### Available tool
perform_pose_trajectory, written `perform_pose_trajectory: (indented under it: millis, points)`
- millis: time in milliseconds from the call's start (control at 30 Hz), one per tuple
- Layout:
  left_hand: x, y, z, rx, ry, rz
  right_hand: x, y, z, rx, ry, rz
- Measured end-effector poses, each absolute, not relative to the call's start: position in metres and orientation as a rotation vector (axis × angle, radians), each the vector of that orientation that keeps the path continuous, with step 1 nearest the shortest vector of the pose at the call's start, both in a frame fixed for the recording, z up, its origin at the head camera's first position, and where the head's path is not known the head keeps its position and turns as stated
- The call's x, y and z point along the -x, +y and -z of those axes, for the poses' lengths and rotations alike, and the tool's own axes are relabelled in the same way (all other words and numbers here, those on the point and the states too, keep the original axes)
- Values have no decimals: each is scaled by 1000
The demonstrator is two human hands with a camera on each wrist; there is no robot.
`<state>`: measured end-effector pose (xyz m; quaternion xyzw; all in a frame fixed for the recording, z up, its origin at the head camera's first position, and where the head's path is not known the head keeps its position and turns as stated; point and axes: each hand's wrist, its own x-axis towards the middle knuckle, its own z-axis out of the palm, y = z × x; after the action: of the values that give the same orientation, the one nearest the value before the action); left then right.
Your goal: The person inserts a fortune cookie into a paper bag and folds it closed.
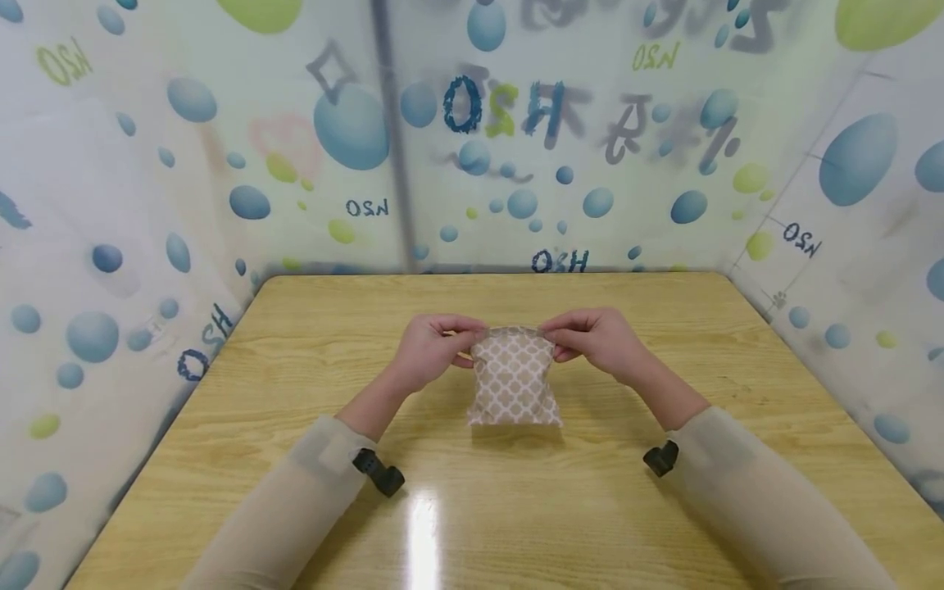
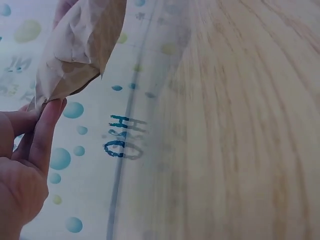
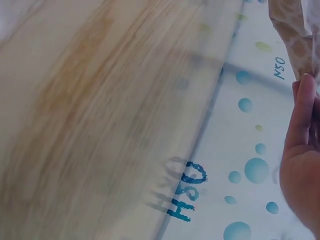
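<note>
A small beige pouch (image 1: 514,377) with a white lattice pattern hangs between both hands over the middle of the table. Its top left corner is pinched between the thumb and fingers of my left hand (image 1: 435,348). My right hand (image 1: 601,340) pinches the top right corner the same way. In the left wrist view the pouch (image 2: 82,50) looks puffed and creased, and the left hand (image 2: 25,165) grips its corner. Only a strip of the pouch (image 3: 298,37) shows in the right wrist view, above the right hand (image 3: 302,160).
The wood-grain table (image 1: 354,328) reflects a bright light near its front. Pale walls (image 1: 310,229) printed with blue and green drops and lettering stand close around its back and sides. Small black devices (image 1: 378,473) are strapped to both sleeves.
</note>
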<state>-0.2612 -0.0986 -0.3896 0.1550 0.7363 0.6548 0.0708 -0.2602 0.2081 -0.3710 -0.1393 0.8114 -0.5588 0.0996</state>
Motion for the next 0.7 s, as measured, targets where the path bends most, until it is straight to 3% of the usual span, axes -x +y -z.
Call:
perform_pose_trajectory:
  millis: [700]
  points:
    - [281,-96,402,-293,2132,-1953,286,201,379,222,2379,1482]
